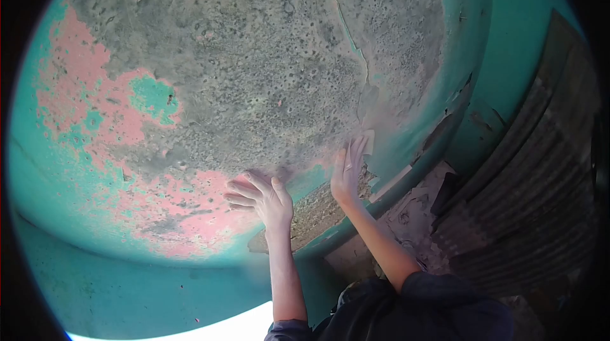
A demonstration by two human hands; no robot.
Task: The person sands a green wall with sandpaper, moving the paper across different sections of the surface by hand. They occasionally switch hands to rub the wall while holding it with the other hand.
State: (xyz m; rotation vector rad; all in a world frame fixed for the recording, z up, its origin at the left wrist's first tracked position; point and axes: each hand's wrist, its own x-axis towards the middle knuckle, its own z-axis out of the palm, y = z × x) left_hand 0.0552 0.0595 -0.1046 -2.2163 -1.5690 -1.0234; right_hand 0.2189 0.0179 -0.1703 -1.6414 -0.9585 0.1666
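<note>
Fingers spread, my left hand (264, 200) lies against the wall (254, 74) over a patch of pink paint, holding nothing. To its right, my right hand (346, 172) presses a small pale sheet, which looks like sandpaper (368, 142), to the wall near the edge of the bare grey plaster. Only the sheet's upper and outer part shows past the fingers. Pale dust hangs near that hand and whitens both hands. A thin crack (346, 26) runs down the plaster toward the sheet.
Turquoise and pink paint surrounds the bare plaster. Below my hands, a broken strip (318, 214) exposes rough brown material. Corrugated sheets (527, 214) lean at the right. Pale debris (416, 214) lies on the ground beside them.
</note>
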